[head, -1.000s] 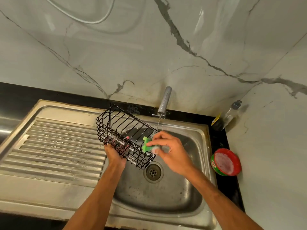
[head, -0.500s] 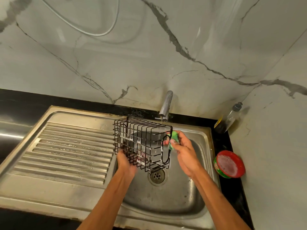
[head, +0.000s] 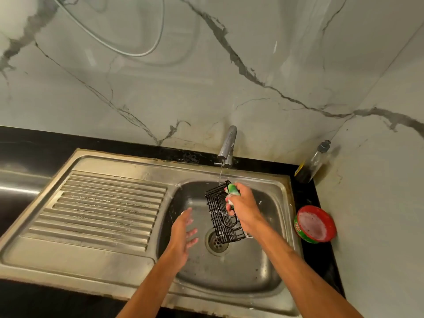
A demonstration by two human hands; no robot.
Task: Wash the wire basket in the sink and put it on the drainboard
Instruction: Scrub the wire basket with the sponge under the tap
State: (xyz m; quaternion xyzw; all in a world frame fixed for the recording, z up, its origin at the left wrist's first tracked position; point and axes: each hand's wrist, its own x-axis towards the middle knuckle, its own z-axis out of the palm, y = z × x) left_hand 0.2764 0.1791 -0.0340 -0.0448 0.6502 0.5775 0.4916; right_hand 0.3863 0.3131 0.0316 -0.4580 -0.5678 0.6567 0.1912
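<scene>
Handoff just happened. Half a second ago the left hand [head: 183, 230] was holding the wire basket [head: 223, 216] from below while the right hand [head: 241, 207] scrubbed its side. Now the left has let go. It is spread and holds nothing, sitting over the sink [head: 229, 271] bowl just left of the drain [head: 215, 243] and apart from the basket.

The right hand carries the basket alone, fingers curled round the wires of its upper side. The green sponge [head: 232, 188] is wedged in the same grip at the top.

The basket has swung from broadside to standing on end. It hangs inside the bowl above the drain with its top corner under the thin stream from the tap [head: 227, 145]. White foam shows on the wires.

Read: looks like a mid-wash regrip to reach another face, or the start of the rinse; can't tell which. A one-hand grip shared with a soapy sponge looks like a slip risk. The left hand is close enough to retake it.

The drainboard [head: 103, 210] holds no basket, so placement is not yet done. The red tub [head: 315, 224] and bottle [head: 314, 164] are on the table [head: 302, 193] right of the sink, out of the way.
</scene>
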